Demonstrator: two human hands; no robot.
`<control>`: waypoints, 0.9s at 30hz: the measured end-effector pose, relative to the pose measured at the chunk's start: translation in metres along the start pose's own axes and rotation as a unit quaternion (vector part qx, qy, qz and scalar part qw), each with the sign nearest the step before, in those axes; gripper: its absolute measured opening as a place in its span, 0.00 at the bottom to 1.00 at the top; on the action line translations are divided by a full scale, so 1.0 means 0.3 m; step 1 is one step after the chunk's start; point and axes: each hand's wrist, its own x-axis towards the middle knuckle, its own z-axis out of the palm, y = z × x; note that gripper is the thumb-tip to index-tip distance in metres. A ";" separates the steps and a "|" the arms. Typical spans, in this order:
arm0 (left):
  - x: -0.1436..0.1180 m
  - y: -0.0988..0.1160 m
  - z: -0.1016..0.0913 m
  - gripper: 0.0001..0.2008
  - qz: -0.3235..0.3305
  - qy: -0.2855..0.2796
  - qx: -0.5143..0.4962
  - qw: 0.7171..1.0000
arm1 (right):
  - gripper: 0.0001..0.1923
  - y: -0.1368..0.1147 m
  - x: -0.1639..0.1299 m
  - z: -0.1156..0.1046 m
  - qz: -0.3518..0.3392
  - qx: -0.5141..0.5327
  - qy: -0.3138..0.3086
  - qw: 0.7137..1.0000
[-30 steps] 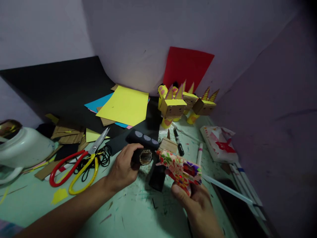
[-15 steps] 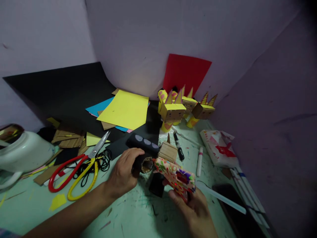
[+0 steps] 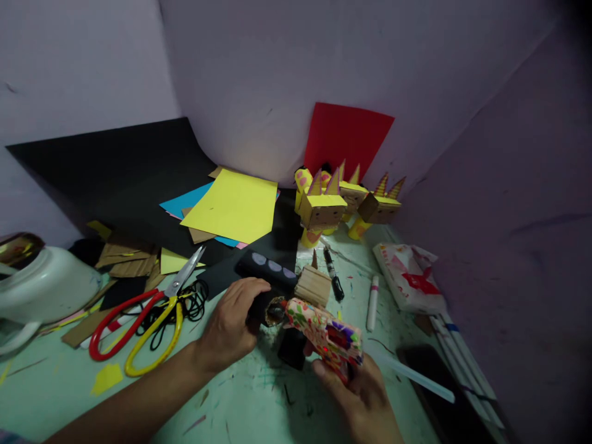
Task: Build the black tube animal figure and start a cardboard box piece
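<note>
Risk: glue gun (image 3: 324, 330) nozzle sits right at the open end of the black tube (image 3: 268, 290), just beside the left hand (image 3: 231, 327) fingers; a slip or glue string could burn them or foul the bench (image 3: 139, 394). Left fingers are clamped around the tube, held low over the bench. Right hand (image 3: 365, 394) fingers are wrapped on the gun's grip. Tube: black wrap, pale oval spots, raw cardboard rim.
</note>
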 end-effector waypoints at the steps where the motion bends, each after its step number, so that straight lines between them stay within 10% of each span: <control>1: 0.000 0.000 0.000 0.25 0.002 -0.001 -0.003 1.000 | 0.14 0.003 -0.001 0.001 0.005 0.002 0.004 1.000; 27: 0.007 0.008 -0.001 0.22 0.019 -0.003 -0.011 1.000 | 0.12 0.011 0.004 0.005 -0.016 0.009 -0.009 1.000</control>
